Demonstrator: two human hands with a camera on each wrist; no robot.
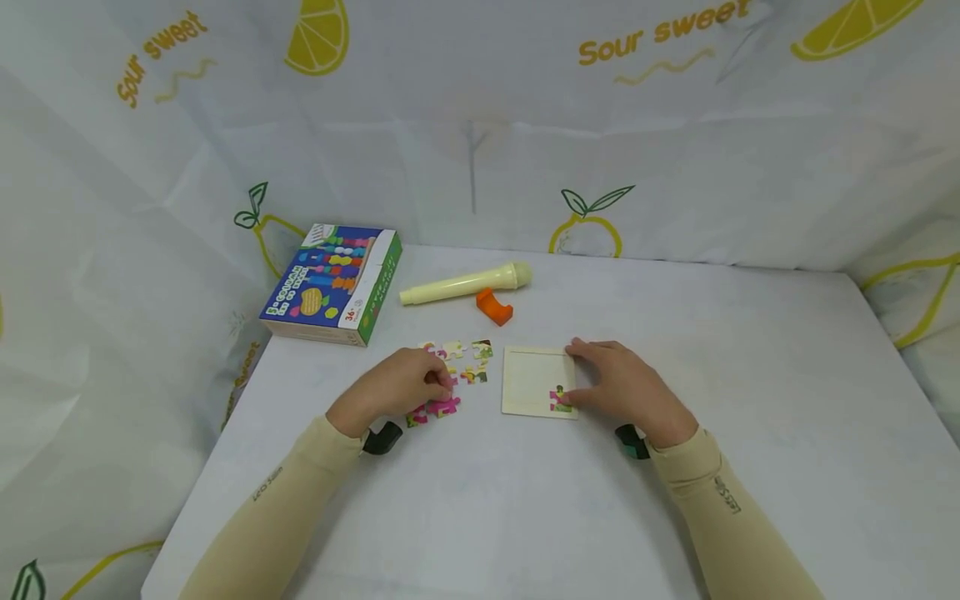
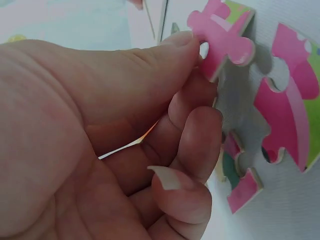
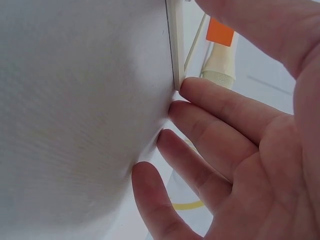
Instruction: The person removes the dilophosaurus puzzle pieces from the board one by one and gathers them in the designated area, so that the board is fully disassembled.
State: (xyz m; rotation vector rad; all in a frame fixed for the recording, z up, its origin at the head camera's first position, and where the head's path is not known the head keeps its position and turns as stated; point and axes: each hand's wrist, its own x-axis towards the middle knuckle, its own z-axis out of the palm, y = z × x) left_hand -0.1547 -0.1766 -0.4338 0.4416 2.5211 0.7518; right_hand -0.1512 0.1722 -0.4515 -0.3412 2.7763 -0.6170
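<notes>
My left hand [image 1: 405, 385] pinches a pink jigsaw piece with a green corner [image 2: 220, 37] between thumb and index finger, its other fingers curled below. Around it lie several loose pink, yellow and green jigsaw pieces [image 1: 482, 349], partly hidden by that hand. To their right is a square cream puzzle tray [image 1: 528, 379] with one pink and green piece [image 1: 557, 400] in its lower right corner. My right hand [image 1: 626, 387] rests at the tray's right side. Its thumb is over that corner piece, its index fingertip at the upper right corner, its fingers extended against the table.
A blue and green toy box [image 1: 330, 283] stands at the back left of the white table [image 1: 750, 367]. A pale yellow toy microphone [image 1: 461, 285] and an orange curved block [image 1: 495, 308] lie behind the tray. White printed cloth [image 1: 480, 158] hangs at the back and sides.
</notes>
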